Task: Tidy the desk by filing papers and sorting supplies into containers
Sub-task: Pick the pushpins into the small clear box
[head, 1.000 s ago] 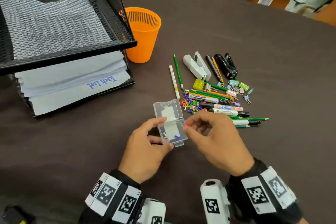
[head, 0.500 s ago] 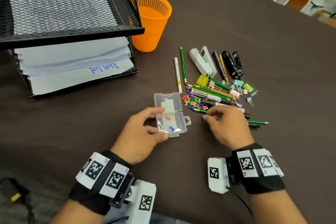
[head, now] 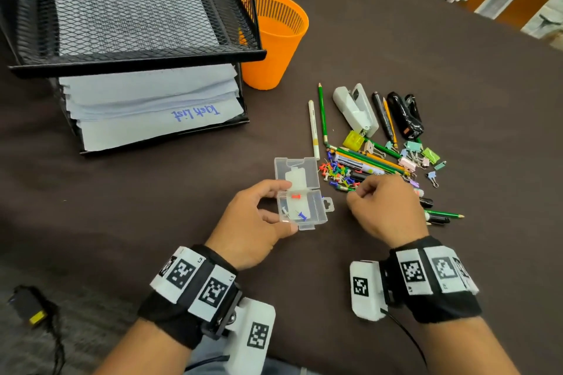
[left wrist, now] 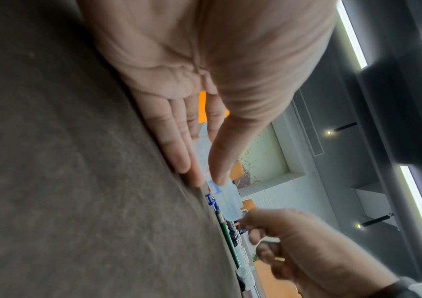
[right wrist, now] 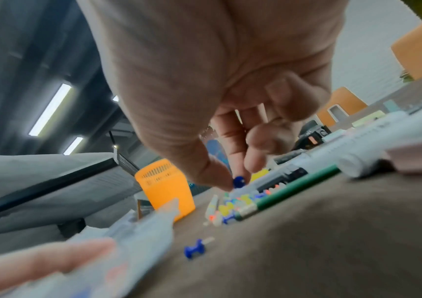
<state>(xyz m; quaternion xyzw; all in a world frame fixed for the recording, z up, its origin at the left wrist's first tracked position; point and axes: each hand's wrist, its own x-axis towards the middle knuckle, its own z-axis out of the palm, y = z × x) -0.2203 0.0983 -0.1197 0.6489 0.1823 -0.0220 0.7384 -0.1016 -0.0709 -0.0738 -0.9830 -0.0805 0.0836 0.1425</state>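
A small clear plastic box [head: 304, 207] lies open on the dark table, lid tipped back. A red pin [head: 296, 196], a blue pin [head: 302, 216] and a white one lie in it. My left hand [head: 281, 207] grips the box's left side between thumb and fingers; the left wrist view shows the box [left wrist: 226, 198] in that pinch. To the right, my right hand [head: 355, 195] is down at the pile of coloured push pins [head: 336, 175]. In the right wrist view its thumb and forefinger pinch a blue push pin [right wrist: 239, 181]. Another blue pin [right wrist: 194, 249] lies loose on the table.
An orange cup [head: 274, 49] stands behind, beside a black mesh tray stack [head: 137, 61] holding papers [head: 152, 113]. Right of the pins lie pencils, markers, a grey stapler [head: 355, 109] and binder clips [head: 422, 155]. A black device with a cable [head: 27, 307] sits lower left.
My right hand left the box, where a red pin now lies, and moved right to the pin pile, closing on a blue pin. The left hand kept hold of the box.
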